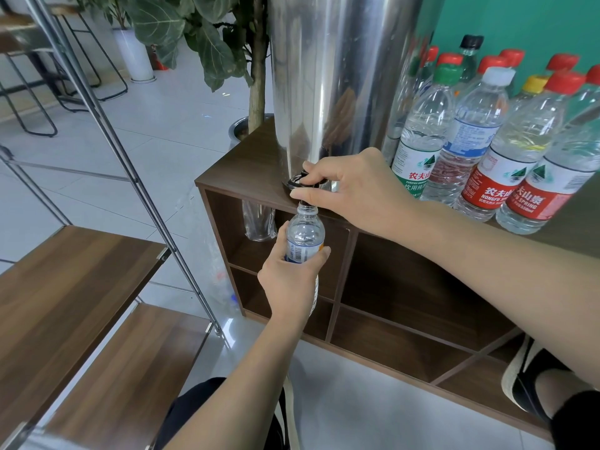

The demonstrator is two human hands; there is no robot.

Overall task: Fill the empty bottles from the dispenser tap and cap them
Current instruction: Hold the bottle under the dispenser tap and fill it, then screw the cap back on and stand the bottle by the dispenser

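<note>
— Dispenser (pixel 337 76) first, please: where does it sit for you?

— Steel drum, top centre of the frame, standing on the wooden cabinet (pixel 246 164). Right of it, upper right, I count a crowd of capped bottles (pixel 480 138), caps red, green, white, yellow, black. I can't tell from here how full each one is.

— And the one you're working?

— Open bottle (pixel 305 233), centre frame, upright, its long axis vertical, mouth directly beneath the tap (pixel 300 183) at the cabinet's front edge. My left hand (pixel 289 280) is wrapped round its lower body from below, thumb on the label. My right hand (pixel 354 190) comes in from the right and pinches the black tap lever between thumb and fingers.

— Is it flowing?

— Too small to tell; I see no clear stream, and the level is hidden by my fingers.

— What matters next?

— Keeping the neck straight under the spout. The tap lies just above the left hand's grip, so any tilt would spill. Its cap I can't see anywhere.
</note>
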